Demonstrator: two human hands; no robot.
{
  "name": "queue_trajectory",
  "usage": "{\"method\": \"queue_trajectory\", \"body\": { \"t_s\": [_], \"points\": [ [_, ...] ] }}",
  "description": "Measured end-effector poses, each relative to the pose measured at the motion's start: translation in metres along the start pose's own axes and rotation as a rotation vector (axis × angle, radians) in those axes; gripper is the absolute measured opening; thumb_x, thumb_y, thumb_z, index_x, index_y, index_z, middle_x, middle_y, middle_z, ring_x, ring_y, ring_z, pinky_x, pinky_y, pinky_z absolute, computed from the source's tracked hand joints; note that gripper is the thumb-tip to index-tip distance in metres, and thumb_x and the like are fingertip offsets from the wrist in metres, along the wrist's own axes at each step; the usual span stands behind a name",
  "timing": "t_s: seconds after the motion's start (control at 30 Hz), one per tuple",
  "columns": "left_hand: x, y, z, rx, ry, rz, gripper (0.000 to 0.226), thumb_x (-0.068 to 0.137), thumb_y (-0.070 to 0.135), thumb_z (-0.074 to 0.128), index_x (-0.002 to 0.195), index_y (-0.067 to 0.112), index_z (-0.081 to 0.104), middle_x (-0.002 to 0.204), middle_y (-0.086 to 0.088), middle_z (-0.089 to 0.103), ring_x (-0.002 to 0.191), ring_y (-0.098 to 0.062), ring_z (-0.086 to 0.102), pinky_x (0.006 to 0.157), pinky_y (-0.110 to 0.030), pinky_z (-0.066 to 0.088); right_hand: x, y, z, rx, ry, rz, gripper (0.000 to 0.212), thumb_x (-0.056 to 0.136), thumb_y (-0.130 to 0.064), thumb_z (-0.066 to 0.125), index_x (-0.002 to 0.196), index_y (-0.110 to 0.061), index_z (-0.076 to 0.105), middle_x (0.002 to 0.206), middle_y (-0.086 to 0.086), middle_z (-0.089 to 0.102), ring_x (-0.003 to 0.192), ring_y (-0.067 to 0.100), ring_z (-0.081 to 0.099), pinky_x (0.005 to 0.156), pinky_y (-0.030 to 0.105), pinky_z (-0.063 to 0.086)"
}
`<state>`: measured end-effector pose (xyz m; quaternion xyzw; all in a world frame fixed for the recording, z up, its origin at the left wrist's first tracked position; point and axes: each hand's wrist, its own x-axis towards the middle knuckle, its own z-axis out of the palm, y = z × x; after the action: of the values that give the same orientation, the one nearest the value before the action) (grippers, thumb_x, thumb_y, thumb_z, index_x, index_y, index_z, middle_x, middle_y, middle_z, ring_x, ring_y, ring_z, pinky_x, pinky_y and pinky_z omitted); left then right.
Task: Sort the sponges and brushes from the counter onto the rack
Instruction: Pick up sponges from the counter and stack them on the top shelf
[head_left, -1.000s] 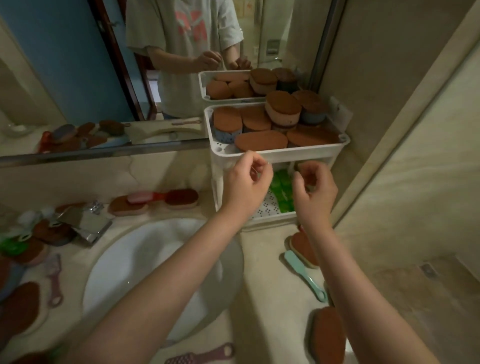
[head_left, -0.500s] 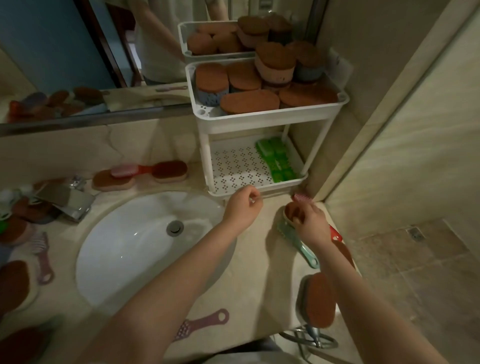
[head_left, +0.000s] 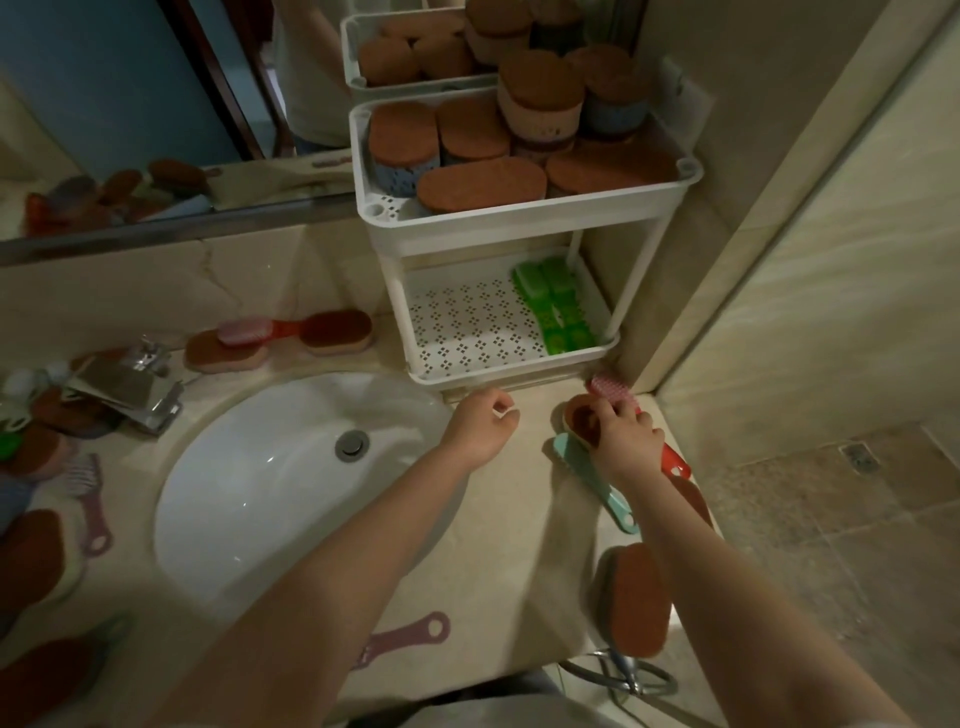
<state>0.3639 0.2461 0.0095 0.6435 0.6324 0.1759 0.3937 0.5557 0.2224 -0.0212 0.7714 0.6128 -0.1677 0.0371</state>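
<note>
Brown sponge (head_left: 581, 418) first: grips it with right hand (head_left: 626, 441) on the counter (head_left: 519, 545) just beside the rack (head_left: 393, 296), over a teal brush (head_left: 597, 486), likely bound for the sponge-stacked top tier (head_left: 519, 221); holds left hand (head_left: 480, 423) curled and empty by the lower tray (head_left: 467, 322)

- Overall exposure is dim, with a warm yellowish cast; no lamp is in view.
- The brightest zone is the white sink (head_left: 249, 499) bowl, which carries small specular glints left of and below its drain.
- The faucet (head_left: 140, 384) left of the sink shows hard metallic glare.
- On the rack (head_left: 519, 218) behind the sink, the lower shelf is fairly lit.
- Soft shadows lie on the surface (head_left: 519, 545) right of the sink, beside the forearms (head_left: 322, 582).
- Items at the frame edge left of the sink are dark and smeared.
- Wide-angle bowing is present: the mirror (head_left: 104, 104) edge above the sink slants, and wall lines to the sink's right lean.
</note>
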Motion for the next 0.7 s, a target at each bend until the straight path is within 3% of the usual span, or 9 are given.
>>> {"method": "queue_trajectory", "body": {
  "t_s": [0.13,0.27,0.47,0.6,0.7],
  "points": [
    [0.004,0.0,-0.002,-0.072,0.038,-0.038,0.025,0.09,0.02,0.057,0.11,0.006,0.06,0.113,-0.009,0.063,0.102,-0.023,0.058,0.089,-0.028,0.043,-0.001,-0.004,-0.008,0.051,0.086,-0.028,0.063,0.083,-0.034,0.062,0.14,-0.027,0.036,0.137,0.011,0.041,0.121,0.035,0.04,0.099,0.048,0.038],
    [0.005,0.008,-0.007,-0.303,0.031,-0.137,0.025,0.091,0.025,0.055,0.109,0.009,0.06,0.114,-0.009,0.062,0.106,-0.025,0.057,0.09,-0.032,0.044,-0.003,-0.017,-0.019,0.138,0.24,-0.088,0.058,0.075,-0.036,0.067,0.126,-0.019,0.047,0.123,0.008,0.048,0.112,0.032,0.045,0.092,0.045,0.043],
    [0.001,0.01,-0.018,-0.639,-0.077,-0.326,0.047,0.091,0.047,0.05,0.131,0.022,0.049,0.122,0.004,0.053,0.116,-0.017,0.05,0.085,-0.032,0.042,-0.01,-0.053,-0.033,0.312,0.349,-0.343,0.055,0.066,-0.037,0.071,0.114,-0.015,0.054,0.109,0.006,0.053,0.096,0.025,0.046,0.077,0.034,0.04],
    [-0.002,-0.001,-0.026,-0.768,-0.055,-0.353,0.034,0.091,0.046,0.051,0.117,0.025,0.055,0.119,0.0,0.058,0.111,-0.018,0.052,0.086,-0.034,0.039,-0.019,-0.069,-0.033,0.389,0.354,-0.452,0.053,0.064,-0.035,0.072,0.109,-0.013,0.057,0.106,0.005,0.054,0.094,0.024,0.046,0.077,0.033,0.04],
    [-0.009,-0.012,-0.031,-0.78,-0.086,-0.349,0.019,0.093,0.037,0.051,0.104,0.022,0.056,0.102,0.0,0.059,0.092,-0.015,0.054,0.088,-0.035,0.038,-0.027,-0.077,-0.026,0.393,0.355,-0.473,0.054,0.06,-0.04,0.069,0.105,-0.012,0.058,0.103,0.006,0.055,0.092,0.027,0.049,0.077,0.033,0.041]
  ]
}}
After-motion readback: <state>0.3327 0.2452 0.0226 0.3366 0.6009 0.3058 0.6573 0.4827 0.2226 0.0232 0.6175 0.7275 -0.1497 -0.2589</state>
